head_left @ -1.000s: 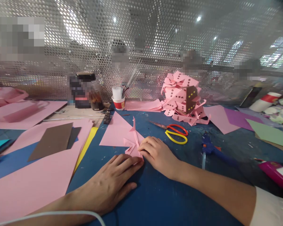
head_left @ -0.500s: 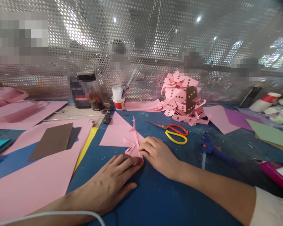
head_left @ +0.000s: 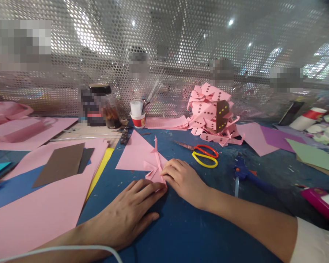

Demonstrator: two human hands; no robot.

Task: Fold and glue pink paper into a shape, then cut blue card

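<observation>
A small folded pink paper piece (head_left: 157,171) with a thin upright strip lies on the blue table, over the corner of a flat pink paper sheet (head_left: 135,153). My left hand (head_left: 131,208) rests with fingers stretched out, their tips pressing the near edge of the folded paper; its thumb stands apart. Curled over the paper's right side, my right hand (head_left: 183,182) has its fingertips together on the strip's base. What lies under those fingertips is hidden. Red-and-yellow-handled scissors (head_left: 204,155) lie just beyond my right hand.
A blue glue gun (head_left: 244,171) lies to the right. Behind stand a pink paper model (head_left: 208,113), a paper cup (head_left: 137,119) and a lidded jar (head_left: 112,113). Large pink sheets (head_left: 49,215) and a brown card (head_left: 60,162) cover the left. A white cable (head_left: 71,248) crosses my left forearm.
</observation>
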